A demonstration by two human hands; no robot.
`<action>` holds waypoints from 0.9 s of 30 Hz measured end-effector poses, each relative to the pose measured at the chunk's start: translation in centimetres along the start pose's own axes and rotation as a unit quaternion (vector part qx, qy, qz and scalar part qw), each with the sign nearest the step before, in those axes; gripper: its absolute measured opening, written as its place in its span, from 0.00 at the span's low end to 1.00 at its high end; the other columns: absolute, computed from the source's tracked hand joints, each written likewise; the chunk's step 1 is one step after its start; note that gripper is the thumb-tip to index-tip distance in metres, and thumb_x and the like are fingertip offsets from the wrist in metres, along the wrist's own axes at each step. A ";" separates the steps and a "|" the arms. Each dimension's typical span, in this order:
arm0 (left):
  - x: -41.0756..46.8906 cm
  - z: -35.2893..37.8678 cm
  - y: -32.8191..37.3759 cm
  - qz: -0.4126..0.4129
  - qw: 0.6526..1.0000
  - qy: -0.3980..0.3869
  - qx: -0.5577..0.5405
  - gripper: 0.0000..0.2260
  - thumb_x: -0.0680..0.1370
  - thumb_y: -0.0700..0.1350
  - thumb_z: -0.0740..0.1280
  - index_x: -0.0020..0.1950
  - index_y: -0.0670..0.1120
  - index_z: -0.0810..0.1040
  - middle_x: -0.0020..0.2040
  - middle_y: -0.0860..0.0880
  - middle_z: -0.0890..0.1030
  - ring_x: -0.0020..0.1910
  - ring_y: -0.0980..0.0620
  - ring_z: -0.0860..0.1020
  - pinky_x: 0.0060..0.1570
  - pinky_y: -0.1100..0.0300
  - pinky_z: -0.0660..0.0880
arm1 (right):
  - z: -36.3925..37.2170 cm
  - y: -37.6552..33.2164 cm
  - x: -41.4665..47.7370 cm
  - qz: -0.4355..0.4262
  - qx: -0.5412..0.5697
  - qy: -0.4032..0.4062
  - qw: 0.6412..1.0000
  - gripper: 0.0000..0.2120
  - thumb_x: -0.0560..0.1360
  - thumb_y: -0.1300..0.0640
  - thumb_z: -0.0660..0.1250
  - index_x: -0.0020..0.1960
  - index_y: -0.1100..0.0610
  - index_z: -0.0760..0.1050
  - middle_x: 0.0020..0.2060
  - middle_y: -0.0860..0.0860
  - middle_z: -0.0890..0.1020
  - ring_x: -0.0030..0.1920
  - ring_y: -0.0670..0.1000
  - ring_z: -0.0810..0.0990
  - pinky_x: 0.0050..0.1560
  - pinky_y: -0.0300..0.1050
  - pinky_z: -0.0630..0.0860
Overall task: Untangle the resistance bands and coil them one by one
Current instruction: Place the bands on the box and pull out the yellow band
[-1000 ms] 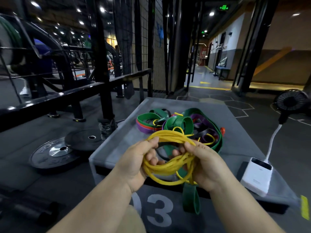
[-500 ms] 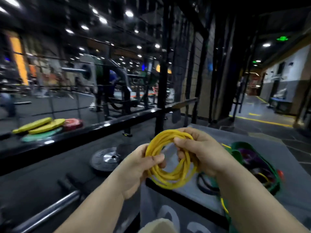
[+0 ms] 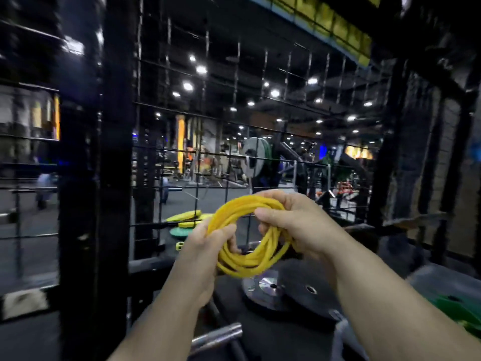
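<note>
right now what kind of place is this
A gym, very likely: black weight plates on the floor, a plate-loaded machine behind the wire mesh, and a coiled yellow resistance band.

Round ceiling lights [image 3: 187, 86] are glowing in rows across a dim gym, seen through a black wire fence [image 3: 235, 123]. A thick black post [image 3: 114, 178] is standing on the left. Dark weight plates [image 3: 294, 295] are lying on the floor, with yellow plates [image 3: 183, 216] farther back. Beyond them, what may be a loaded machine [image 3: 256, 160] is showing blurred.

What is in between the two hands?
The coiled yellow band fills the gap: the left hand grips one side, the right hand the other. The head view shows it.
</note>
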State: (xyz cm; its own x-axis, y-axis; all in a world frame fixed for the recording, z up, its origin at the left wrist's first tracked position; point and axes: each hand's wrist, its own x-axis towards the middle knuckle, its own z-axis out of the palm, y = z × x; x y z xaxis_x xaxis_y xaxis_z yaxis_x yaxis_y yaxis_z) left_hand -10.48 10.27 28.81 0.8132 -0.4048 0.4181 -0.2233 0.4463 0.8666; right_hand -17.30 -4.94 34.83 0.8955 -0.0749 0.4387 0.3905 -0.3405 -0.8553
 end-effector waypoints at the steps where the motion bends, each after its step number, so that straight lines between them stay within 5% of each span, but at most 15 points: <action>1: 0.3 -0.5 0.5 0.019 1.000 0.013 0.004 0.05 0.70 0.45 0.67 0.37 0.46 0.74 0.30 0.48 0.73 0.31 0.49 0.73 0.38 0.53 0.69 | 0.6 -0.2 0.9 -0.006 0.010 0.010 1.000 0.08 0.76 0.66 0.68 0.54 0.58 0.79 0.30 0.51 0.79 0.31 0.46 0.77 0.30 0.38 0.75; 8: 2.9 -2.8 3.3 0.128 0.978 0.133 0.097 0.05 0.79 0.39 0.64 0.48 0.50 0.73 0.34 0.49 0.75 0.27 0.59 0.75 0.30 0.58 0.72 | 3.5 -0.5 5.5 -0.061 0.015 0.053 0.997 0.09 0.77 0.63 0.69 0.56 0.54 0.77 0.33 0.49 0.80 0.35 0.48 0.78 0.35 0.42 0.76; 12: 4.6 -4.0 3.8 0.162 0.949 0.191 0.194 0.07 0.78 0.43 0.64 0.44 0.56 0.71 0.40 0.45 0.78 0.38 0.46 0.78 0.40 0.46 0.77 | 5.7 0.1 7.3 -0.089 -0.075 0.122 0.986 0.07 0.77 0.57 0.68 0.52 0.46 0.75 0.38 0.48 0.81 0.40 0.50 0.81 0.43 0.49 0.79; 18: 5.7 -4.5 4.1 0.174 0.906 0.216 0.319 0.06 0.79 0.45 0.64 0.52 0.54 0.69 0.45 0.52 0.76 0.41 0.52 0.76 0.34 0.59 0.68 | 7.7 1.1 8.1 -0.126 -0.205 0.229 0.943 0.03 0.80 0.49 0.63 0.52 0.44 0.71 0.43 0.46 0.79 0.48 0.51 0.80 0.50 0.50 0.77; 24: 5.9 -4.6 3.8 0.186 0.850 0.215 0.443 0.19 0.79 0.42 0.62 0.70 0.50 0.66 0.65 0.49 0.69 0.55 0.48 0.75 0.48 0.55 0.73 | 8.2 2.6 9.0 -0.060 -0.126 0.229 0.963 0.01 0.80 0.51 0.63 0.49 0.46 0.73 0.41 0.49 0.81 0.44 0.53 0.82 0.50 0.56 0.80; 27: 5.7 -4.4 3.7 0.156 0.861 0.188 0.446 0.22 0.79 0.42 0.62 0.72 0.54 0.64 0.68 0.51 0.70 0.51 0.53 0.73 0.47 0.58 0.70 | 8.2 3.2 9.3 -0.017 -0.049 0.215 0.975 0.03 0.79 0.53 0.64 0.48 0.50 0.76 0.39 0.49 0.83 0.40 0.50 0.82 0.50 0.55 0.79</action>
State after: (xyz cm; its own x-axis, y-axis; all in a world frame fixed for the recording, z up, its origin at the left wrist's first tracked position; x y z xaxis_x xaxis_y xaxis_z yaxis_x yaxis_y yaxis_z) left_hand -4.32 13.13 33.17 0.7179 -0.0137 0.6960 -0.6496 -0.3728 0.6626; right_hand -6.02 0.93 33.94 0.7017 -0.4408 0.5598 0.3778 -0.4360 -0.8168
